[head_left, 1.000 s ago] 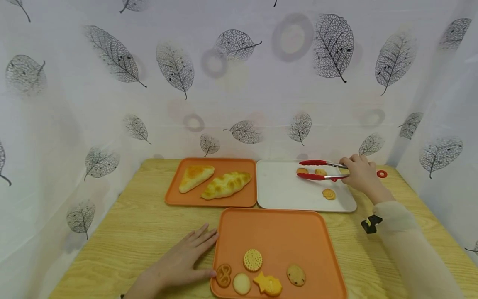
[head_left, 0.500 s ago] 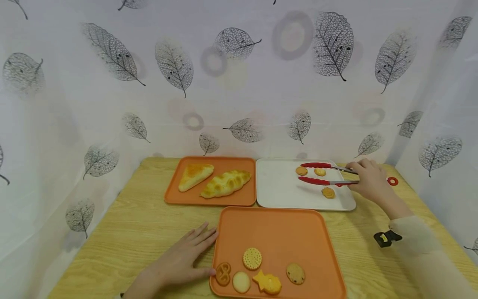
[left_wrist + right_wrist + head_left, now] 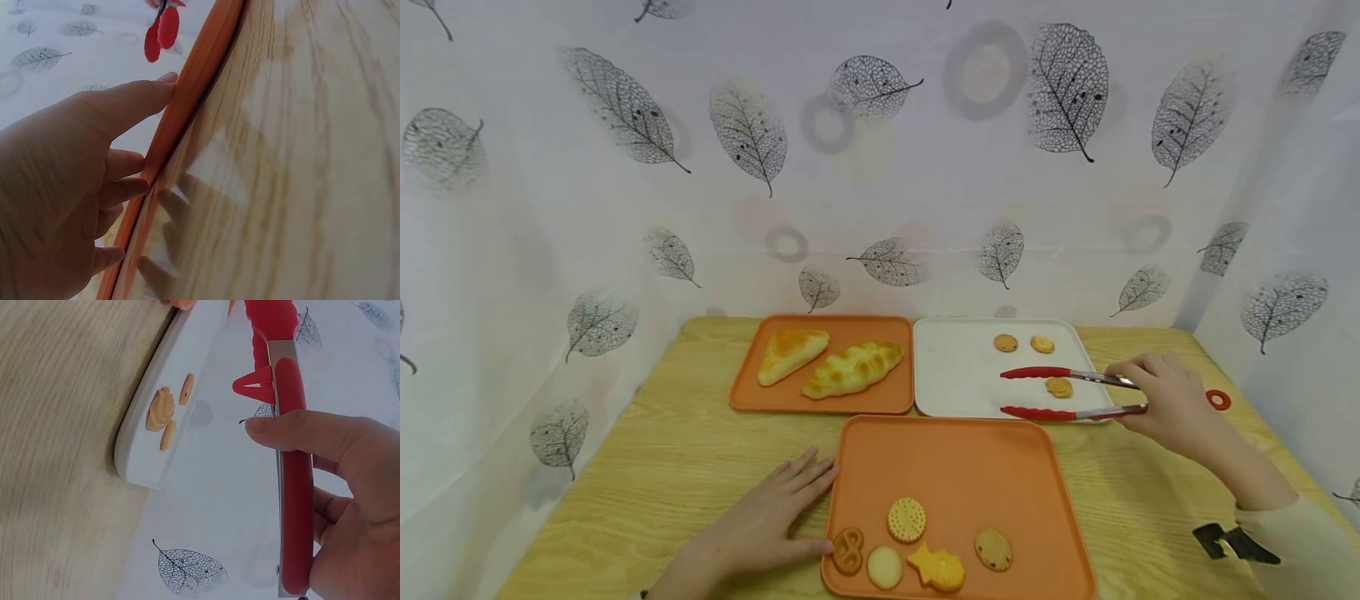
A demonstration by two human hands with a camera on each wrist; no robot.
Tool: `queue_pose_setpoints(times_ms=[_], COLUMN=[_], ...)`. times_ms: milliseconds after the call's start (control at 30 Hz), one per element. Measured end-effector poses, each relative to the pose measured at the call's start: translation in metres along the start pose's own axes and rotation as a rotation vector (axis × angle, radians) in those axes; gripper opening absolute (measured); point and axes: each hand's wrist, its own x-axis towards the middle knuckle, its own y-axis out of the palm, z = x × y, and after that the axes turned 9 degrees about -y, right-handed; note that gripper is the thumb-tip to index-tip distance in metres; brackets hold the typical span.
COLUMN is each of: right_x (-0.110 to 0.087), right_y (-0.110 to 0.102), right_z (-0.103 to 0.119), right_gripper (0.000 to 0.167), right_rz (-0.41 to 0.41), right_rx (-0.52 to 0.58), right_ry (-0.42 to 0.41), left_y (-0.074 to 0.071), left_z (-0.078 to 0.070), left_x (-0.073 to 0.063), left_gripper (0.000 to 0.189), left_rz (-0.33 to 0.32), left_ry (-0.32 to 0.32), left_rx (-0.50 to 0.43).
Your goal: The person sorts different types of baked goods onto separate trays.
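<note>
Right hand [image 3: 1172,404] grasps tongs [image 3: 1037,372], jaws spread, pinching nothing; left hand [image 3: 767,525] lies with straightened fingers against the near tray [image 3: 962,462]. Tongs have shifted nearer, away from two back cookies [image 3: 1006,343], now flanking the swirl [image 3: 1059,387] in the head view, so attention appears to be on it. White tray [image 3: 955,375] holds these three; near tray, pretzel [image 3: 847,550], fish [image 3: 938,568] and three other cookies [image 3: 907,520]; far tray [image 3: 850,327], two pastries [image 3: 853,369].
</note>
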Motion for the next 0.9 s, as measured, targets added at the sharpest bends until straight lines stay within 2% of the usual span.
queue_pose_setpoints(times_ms=[133,533,900], right_x=[-0.011,-0.035,-0.050], right_y=[-0.004,-0.004,-0.003], right_z=[0.012,0.047,0.066], right_gripper=[0.064,0.070,0.073], right_rz=[-0.038,-0.031,0.043], right_rx=[-0.016,0.050,0.106], right_ry=[-0.076,-0.176,-0.209], left_y=[0.000,0.001,0.001], left_z=[0.000,0.000,0.000], left_x=[0.000,0.000,0.000], left_gripper=[0.086,0.086,0.087], left_rz=[0.002,-0.013,-0.013], left_ry=[-0.002,-0.004,-0.002], left_rx=[-0.002,0.006,0.010])
